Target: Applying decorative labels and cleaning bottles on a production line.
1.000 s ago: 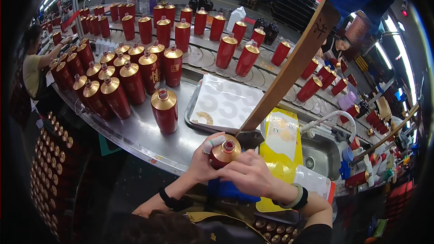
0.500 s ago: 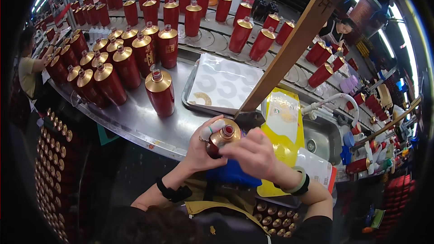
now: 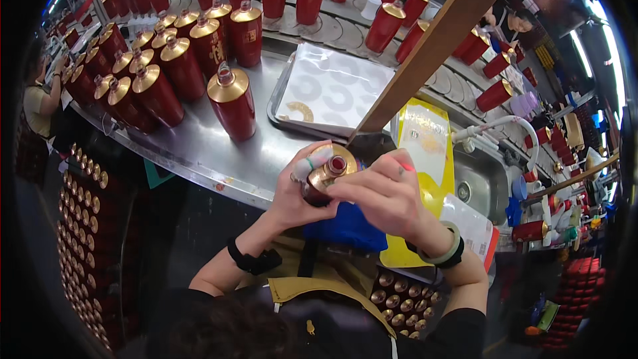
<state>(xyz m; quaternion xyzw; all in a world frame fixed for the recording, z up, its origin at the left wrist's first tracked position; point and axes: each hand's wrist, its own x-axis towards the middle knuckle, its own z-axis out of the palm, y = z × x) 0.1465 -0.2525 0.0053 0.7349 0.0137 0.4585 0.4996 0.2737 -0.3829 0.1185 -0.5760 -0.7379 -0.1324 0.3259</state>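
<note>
Red bottle (image 3: 320, 178) with a gold shoulder is held in the air, nearer the wearer than the metal tray (image 3: 272, 108). Its mouth is open; I cannot tell what is inside. White sheet (image 3: 339, 76), patterned with grey arcs, lies in the tray, with a gold arc label (image 3: 298, 112) at its near left corner. Left of the tray, a lone bottle (image 3: 231, 110) with an open neck stands on the steel tabletop (image 3: 206, 149); a cluster of bottles (image 3: 179, 70) stands farther left. To the tray's right, past the wooden post (image 3: 432, 46) and a yellow sheet (image 3: 432, 203), is the sink (image 3: 468, 193).

The held bottle's mouth points up at the head camera and slightly right; its long axis is strongly foreshortened, the body running down to the left.

The left hand (image 3: 296, 193) wraps the bottle from the left, its grip closed around it, white-covered fingers over the shoulder. The right hand (image 3: 392, 193) is bent inward, fingers curled near the neck; I cannot tell whether its grip pinches anything.
</note>
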